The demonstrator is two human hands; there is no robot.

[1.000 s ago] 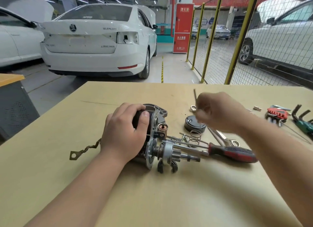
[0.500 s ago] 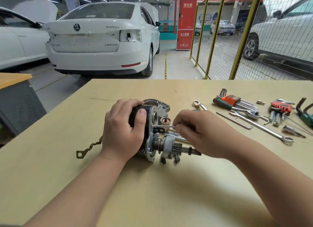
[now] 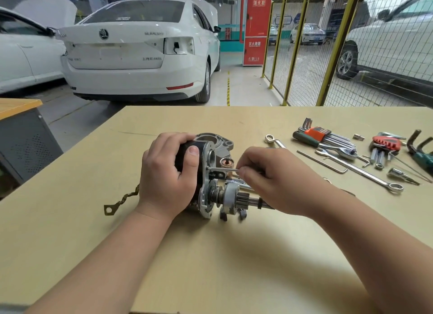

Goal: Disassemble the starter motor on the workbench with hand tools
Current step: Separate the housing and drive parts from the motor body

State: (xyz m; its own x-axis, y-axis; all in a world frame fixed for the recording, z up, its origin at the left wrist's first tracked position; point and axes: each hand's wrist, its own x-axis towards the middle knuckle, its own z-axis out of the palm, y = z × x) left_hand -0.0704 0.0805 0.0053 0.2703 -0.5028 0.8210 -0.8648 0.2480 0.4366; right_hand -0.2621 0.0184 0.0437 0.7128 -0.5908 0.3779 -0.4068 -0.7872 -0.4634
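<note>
In the middle of the tabletop, the left hand wraps around the black body of the starter motor, thumb on top. The right hand pinches a thin metal rod sticking out of it. Far behind, a white car says SUPERB, and a red box has Chinese writing.

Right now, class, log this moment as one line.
left hand: grips motor | right hand: pinches rod at motor | wrench: lying on bench, untouched
</note>
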